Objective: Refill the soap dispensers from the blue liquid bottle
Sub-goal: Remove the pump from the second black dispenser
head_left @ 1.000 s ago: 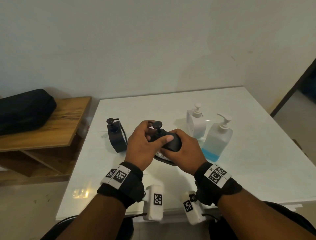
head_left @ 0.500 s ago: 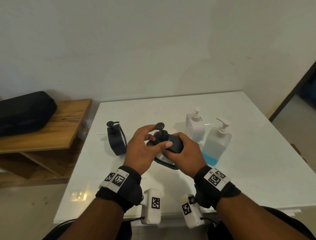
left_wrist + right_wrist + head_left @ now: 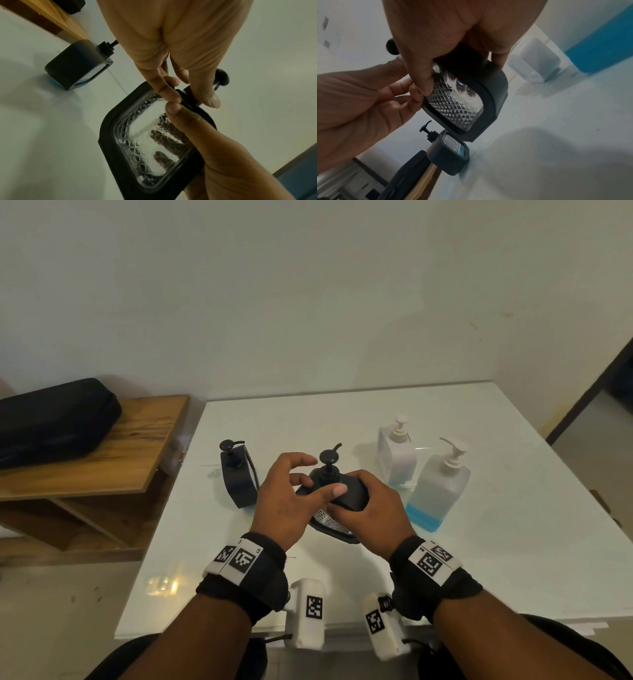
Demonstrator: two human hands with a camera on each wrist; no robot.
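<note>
Black plastic frames the dispenser in hand (image 3: 346,501), a flat-sided body with a clear diamond-patterned window, held above the white table (image 3: 513,525) in front of the person. The right hand (image 3: 373,508) wraps the body from the right and rear, thumb over the top shoulder, fingers showing through the window in the left wrist view. The dispenser's long axis is tilted, pump end up and away from the person, base down and toward them. The left hand (image 3: 284,501) sits at the left of the pump collar (image 3: 328,474); its thumb and lower fingers touch the collar and shoulder, while the index finger is lifted and curved clear of the pump head (image 3: 328,456). Judgement: unscrewing the pump falls to the left hand, nearer the collar, with the right hand bracing. The blue liquid bottle (image 3: 436,491) stands upright just right of the right hand, white pump fitted. A second black dispenser (image 3: 238,477) stands left; a white dispenser (image 3: 397,453) stands behind the bottle.
</note>
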